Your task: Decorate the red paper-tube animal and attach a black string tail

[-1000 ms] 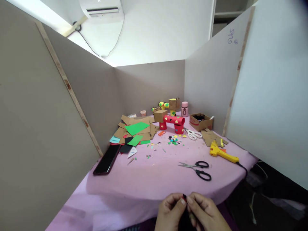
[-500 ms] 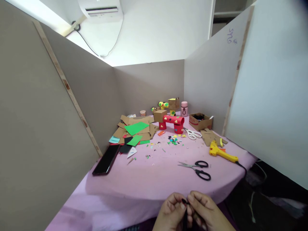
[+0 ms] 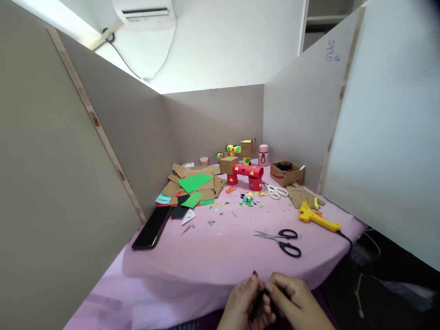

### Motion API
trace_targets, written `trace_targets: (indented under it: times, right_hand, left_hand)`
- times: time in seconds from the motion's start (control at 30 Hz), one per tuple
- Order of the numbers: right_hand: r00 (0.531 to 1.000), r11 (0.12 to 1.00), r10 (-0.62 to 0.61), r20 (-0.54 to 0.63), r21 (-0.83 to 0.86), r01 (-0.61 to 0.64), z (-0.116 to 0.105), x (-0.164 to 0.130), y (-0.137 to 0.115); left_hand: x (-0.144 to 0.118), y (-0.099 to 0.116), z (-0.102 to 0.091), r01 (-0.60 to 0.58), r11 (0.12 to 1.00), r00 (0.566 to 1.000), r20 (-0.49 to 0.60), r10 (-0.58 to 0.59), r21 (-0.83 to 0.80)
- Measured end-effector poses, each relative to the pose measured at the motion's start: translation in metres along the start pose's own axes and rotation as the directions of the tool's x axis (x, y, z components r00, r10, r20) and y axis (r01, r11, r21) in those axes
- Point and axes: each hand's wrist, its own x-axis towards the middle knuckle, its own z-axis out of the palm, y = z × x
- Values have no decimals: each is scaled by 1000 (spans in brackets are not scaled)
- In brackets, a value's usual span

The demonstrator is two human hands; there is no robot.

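While both hands meet at the near edge of the table (image 3: pixel 213 256), the left hand (image 3: pixel 245 305) and right hand (image 3: pixel 294 306) pinch a small dark piece (image 3: pixel 261 298) between their fingertips; it sits low in the view, below the table edge, mostly hidden by the fingers; its shape and material cannot be told. Both grips are closed tight, thumbs pressed against forefingers on that scrap; nothing else is in either hand.

As a judgement, the step in hand is fine fingertip work on the piece, folding, peeling or shaping it; which of these is not clear.

On the pink cloth, black scissors (image 3: pixel 283 242) lie closest, just beyond the hands; a yellow glue gun (image 3: pixel 318 218) rests to the right, near the edge; white scissors (image 3: pixel 276 191) lie farther back beside a red tube model (image 3: pixel 248 176); coloured bits (image 3: pixel 249 199) are scattered in front of it; card sheets (image 3: pixel 194 185) are piled to the left, with a phone (image 3: pixel 153 228) nearer the left wall.

Any next move likely calls for keeping a steady pinch with one hand so the other is free; the glue gun and black scissors are both well apart from the hands, so a reach forward is needed.
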Motion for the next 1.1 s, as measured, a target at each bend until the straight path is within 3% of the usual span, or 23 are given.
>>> trace_targets:
  times: [0.1,0.17,0.3,0.4,0.5,0.63,0.8,0.9,1.1]
  right_hand:
    - [993,953,-109,-40,-290,93,-1,0,-3]
    - [990,920,-136,-38,-376,112,-1,0,-5]
    - [999,996,3,41,-92,1,-3,0,-5]
    - [997,998,38,69,39,-41,-5,0,-2]
    - [998,999,21,52,31,-22,-8,0,-2]
    - [1000,995,-3,1,-104,3,-15,1,-14]
    - [1000,981,-19,6,-194,20,-21,-1,-32]
    - [1000,991,-2,25,-133,5,-22,-4,-37]
    - [995,998,16,99,66,-22,-21,-7,-36]
  left_hand:
    - [5,-6,-3,-69,996,996,57,66,51]
    - [9,-9,-6,-131,986,989,84,122,105]
    - [12,-13,-9,-211,965,974,122,192,159]
    - [10,-12,-8,-224,968,969,132,209,114]
    - [5,-7,-6,-245,949,965,143,220,196]
    - [-4,4,-4,-249,880,967,157,202,404]
    - [-13,10,2,-212,853,977,73,202,477]
    - [-18,11,8,-193,856,979,35,201,480]
    - [-23,12,9,-149,834,989,59,139,531]
